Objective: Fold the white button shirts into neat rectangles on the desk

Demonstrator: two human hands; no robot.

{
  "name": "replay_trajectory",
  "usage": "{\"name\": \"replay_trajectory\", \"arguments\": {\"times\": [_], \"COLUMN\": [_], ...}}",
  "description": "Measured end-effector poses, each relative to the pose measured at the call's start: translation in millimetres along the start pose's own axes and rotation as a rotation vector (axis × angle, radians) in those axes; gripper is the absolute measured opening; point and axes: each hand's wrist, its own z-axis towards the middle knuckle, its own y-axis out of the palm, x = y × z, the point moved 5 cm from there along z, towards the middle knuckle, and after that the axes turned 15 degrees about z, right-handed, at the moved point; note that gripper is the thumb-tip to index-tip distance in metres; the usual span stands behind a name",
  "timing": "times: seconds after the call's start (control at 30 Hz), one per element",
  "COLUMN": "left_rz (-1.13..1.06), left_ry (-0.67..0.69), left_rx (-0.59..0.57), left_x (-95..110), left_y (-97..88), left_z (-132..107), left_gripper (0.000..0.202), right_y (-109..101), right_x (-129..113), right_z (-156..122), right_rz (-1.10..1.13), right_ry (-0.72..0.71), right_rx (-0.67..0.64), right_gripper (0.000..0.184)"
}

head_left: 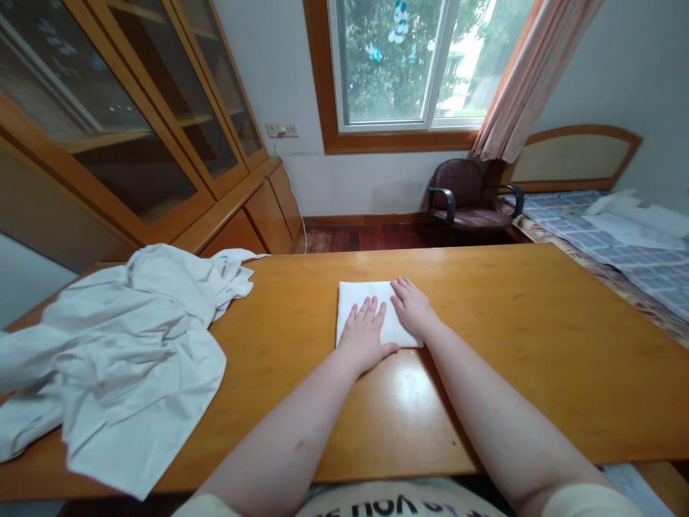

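A white cloth (349, 296), folded into a flat square, lies on the wooden table in front of me. My left hand (367, 336) rests palm down on its lower middle, fingers spread and thumb along the near edge. Along the right edge of the folded cloth lies my right hand (413, 307), flat with its fingers stretched out. Neither hand grips anything. A large crumpled white cloth (145, 337) is heaped on the left part of the table, apart from both hands.
The wooden table (527, 345) spans the view. At the left stands a glass-door cabinet (177, 151). Beyond the table are a brown armchair (463, 190), a window (398, 64) with a pink curtain (530, 79), and a bed (608, 237) at the right.
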Motion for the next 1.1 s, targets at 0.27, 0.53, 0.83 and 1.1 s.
{"name": "replay_trajectory", "arguments": {"times": [0.27, 0.53, 0.83, 1.1], "left_rz": [-0.071, -0.072, 0.021, 0.008], "left_ry": [0.062, -0.267, -0.289, -0.181], "left_rx": [-0.11, -0.245, 0.032, 0.024], "left_x": [-24, -55, -42, -30], "left_y": [-3.5, 1.3, -7.6, -9.6], "left_z": [-2, -9, -3, 1], "left_gripper": [0.078, 0.068, 0.057, 0.055], "right_y": [0, 0, -13, -23], "right_x": [0, 0, -9, -8], "right_z": [1, 1, -6, -15], "right_rz": [0.0, 0.006, -0.108, -0.29], "right_ry": [0.005, 0.002, 0.042, 0.287], "right_rx": [-0.012, 0.007, 0.109, 0.054], "right_gripper": [0.049, 0.048, 0.041, 0.047]}}
